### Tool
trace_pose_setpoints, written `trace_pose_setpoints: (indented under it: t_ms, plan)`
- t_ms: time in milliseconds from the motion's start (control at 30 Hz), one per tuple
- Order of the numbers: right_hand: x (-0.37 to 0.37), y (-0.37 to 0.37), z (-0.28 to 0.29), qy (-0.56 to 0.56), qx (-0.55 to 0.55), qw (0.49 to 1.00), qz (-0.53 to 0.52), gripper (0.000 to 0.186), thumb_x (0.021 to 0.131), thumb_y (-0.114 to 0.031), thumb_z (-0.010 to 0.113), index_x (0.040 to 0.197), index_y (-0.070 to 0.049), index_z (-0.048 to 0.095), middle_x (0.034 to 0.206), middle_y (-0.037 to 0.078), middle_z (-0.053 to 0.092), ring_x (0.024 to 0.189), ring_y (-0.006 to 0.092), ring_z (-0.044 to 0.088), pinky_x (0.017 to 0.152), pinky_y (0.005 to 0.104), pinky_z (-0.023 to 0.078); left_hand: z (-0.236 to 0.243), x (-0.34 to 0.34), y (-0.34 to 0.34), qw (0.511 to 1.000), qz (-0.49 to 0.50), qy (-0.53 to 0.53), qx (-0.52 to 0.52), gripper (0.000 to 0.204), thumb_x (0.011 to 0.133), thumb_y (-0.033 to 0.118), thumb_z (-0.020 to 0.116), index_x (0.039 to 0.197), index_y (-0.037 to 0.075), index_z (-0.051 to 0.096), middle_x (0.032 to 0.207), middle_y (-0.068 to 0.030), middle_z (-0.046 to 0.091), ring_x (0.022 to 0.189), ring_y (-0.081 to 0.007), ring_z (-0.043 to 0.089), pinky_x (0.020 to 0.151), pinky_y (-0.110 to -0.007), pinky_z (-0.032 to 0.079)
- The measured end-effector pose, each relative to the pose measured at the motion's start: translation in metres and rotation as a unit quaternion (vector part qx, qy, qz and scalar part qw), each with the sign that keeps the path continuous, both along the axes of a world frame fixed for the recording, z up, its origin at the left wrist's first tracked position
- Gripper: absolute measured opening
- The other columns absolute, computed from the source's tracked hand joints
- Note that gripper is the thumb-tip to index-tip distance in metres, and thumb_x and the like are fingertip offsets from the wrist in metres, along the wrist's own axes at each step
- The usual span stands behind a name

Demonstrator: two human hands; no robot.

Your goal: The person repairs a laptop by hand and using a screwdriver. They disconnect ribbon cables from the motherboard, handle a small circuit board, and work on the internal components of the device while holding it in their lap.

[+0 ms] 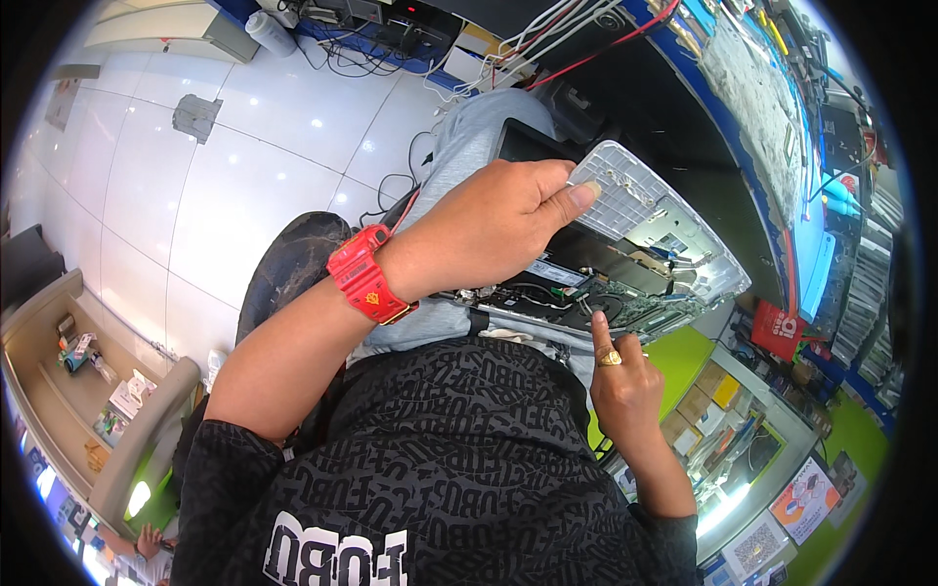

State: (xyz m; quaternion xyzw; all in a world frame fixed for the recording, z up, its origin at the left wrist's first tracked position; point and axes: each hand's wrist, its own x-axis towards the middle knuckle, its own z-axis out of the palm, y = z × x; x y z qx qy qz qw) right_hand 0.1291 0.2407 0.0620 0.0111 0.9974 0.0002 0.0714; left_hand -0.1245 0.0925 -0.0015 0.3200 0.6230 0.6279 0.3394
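A laptop with its inside laid bare (557,293) rests across my lap, its circuit board, fan and cables showing. My left hand (498,220), with a red wristwatch on the wrist, reaches over it. Thumb and fingers pinch the edge of a light grey laptop cover (625,195), tilted up so its ribbed inner side faces me. At the right, the cover's far corner hangs close to the laptop's edge; whether they touch I cannot tell. My right hand (625,376), ringed, points its index finger at the fan area by the near edge. The other fingers curl, with nothing visible in them.
Beyond the laptop is a dark recess with red and white cables (547,49). A cluttered workbench (733,107) runs along the right. A lit glass display case (733,430) stands at lower right, a beige counter (98,391) at left. White floor tiles (264,166) lie left.
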Motion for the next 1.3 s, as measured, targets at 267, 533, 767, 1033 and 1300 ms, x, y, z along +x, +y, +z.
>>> trace_pose_setpoints:
  t_ms: [267, 533, 767, 1033, 1300]
  plan:
    - [0.002, 0.0, -0.002, 0.015, 0.001, 1.0, -0.002, 0.064, 0.078, 0.005, 0.068, 0.141, -0.006, 0.069, 0.078, 0.006, 0.049, 0.053, 0.0187, 0.054, 0.047, 0.0352, 0.043, 0.014, -0.006, -0.004, 0.996, -0.047, -0.025, -0.066, 0.042, 0.113, 0.037, 0.052, 0.107, -0.001, 0.067, 0.077, -0.007, 0.065, 0.07, -0.0136, 0.055, 0.069, -0.034, 0.046]
    - [-0.001, 0.0, -0.001, 0.015, -0.006, 1.0, -0.005, 0.064, 0.078, 0.006, 0.068, 0.141, -0.007, 0.069, 0.077, 0.006, 0.048, 0.053, 0.0193, 0.053, 0.047, 0.0357, 0.043, 0.014, -0.007, -0.005, 0.995, -0.063, -0.026, -0.079, 0.044, 0.115, 0.037, 0.05, 0.12, 0.0, 0.071, 0.087, -0.0043, 0.071, 0.08, -0.0096, 0.059, 0.076, -0.031, 0.049]
    - [-0.001, 0.001, -0.003, 0.016, -0.013, 1.0, -0.011, 0.065, 0.077, 0.006, 0.069, 0.141, -0.007, 0.069, 0.077, 0.006, 0.048, 0.052, 0.0202, 0.053, 0.047, 0.0364, 0.043, 0.008, -0.004, -0.003, 0.999, -0.028, -0.009, -0.045, 0.044, 0.113, 0.038, 0.052, 0.094, -0.001, 0.063, 0.069, -0.011, 0.06, 0.062, -0.0189, 0.053, 0.062, -0.038, 0.044]
    - [-0.003, 0.003, -0.002, 0.03, -0.018, 0.999, -0.01, 0.063, 0.076, 0.007, 0.069, 0.138, -0.007, 0.071, 0.076, 0.006, 0.048, 0.051, 0.0206, 0.053, 0.047, 0.0363, 0.043, 0.011, -0.006, -0.004, 0.998, -0.041, -0.011, -0.051, 0.042, 0.114, 0.037, 0.051, 0.108, -0.001, 0.067, 0.077, -0.0078, 0.065, 0.07, -0.0148, 0.056, 0.068, -0.034, 0.046]
    - [0.004, 0.007, -0.003, 0.066, -0.033, 0.997, -0.009, 0.063, 0.072, 0.008, 0.069, 0.133, -0.007, 0.073, 0.076, 0.005, 0.05, 0.051, 0.02, 0.052, 0.048, 0.0357, 0.042, 0.014, -0.007, -0.005, 0.995, -0.057, -0.024, -0.079, 0.044, 0.115, 0.037, 0.05, 0.116, -0.001, 0.071, 0.081, -0.0031, 0.066, 0.075, -0.0085, 0.054, 0.071, -0.031, 0.047]
